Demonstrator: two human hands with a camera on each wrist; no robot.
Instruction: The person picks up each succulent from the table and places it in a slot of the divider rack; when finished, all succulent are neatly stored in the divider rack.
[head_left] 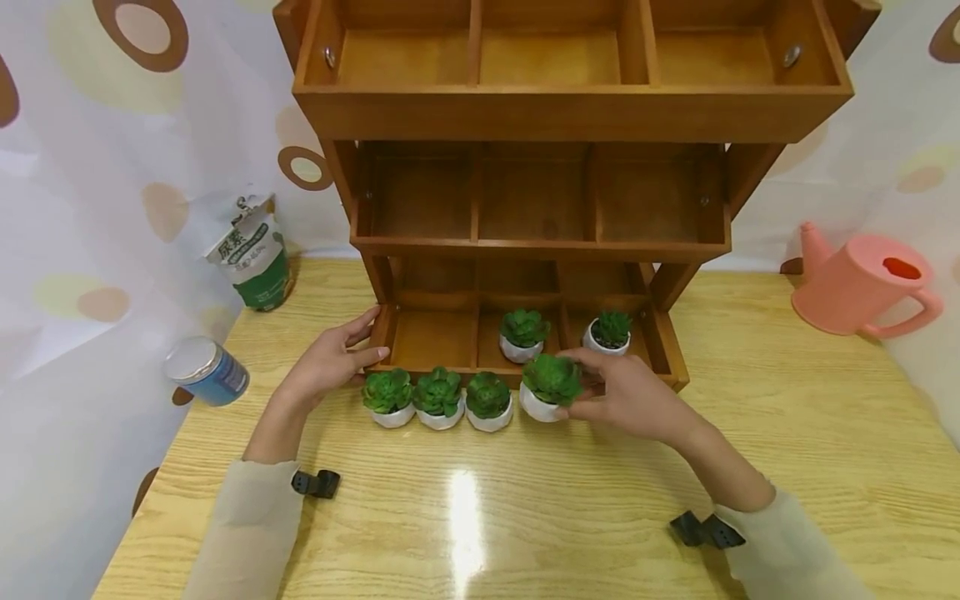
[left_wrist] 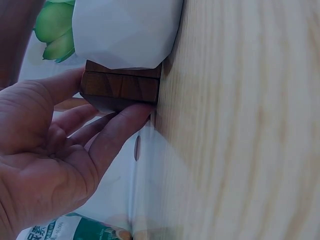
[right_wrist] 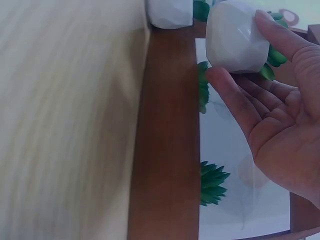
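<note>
Held potted plant [head_left: 538,406] is up off the table [head_left: 585,508], at the shelf [head_left: 577,117]'s bottom tray front edge; right hand [head_left: 630,396] pinches its white pot between thumb and fingertips; left hand [head_left: 333,358] grips the tray's left front corner, thumb and fingers either side of the wood; plant probably light; pot looks hard, faceted, maybe a bit slippery, could chip if dropped; leaves likely bendy, so best hold is the pot's sides, not the greenery; three more plants [head_left: 440,408] line up on the table before the tray, two others [head_left: 522,350] sit inside it; surface is pale wood grain with a glare patch; pink watering can [head_left: 862,283] right, blue tin [head_left: 213,375] and green-white bag [head_left: 262,271] left; spotted sheeting [head_left: 82,200] behind.
</note>
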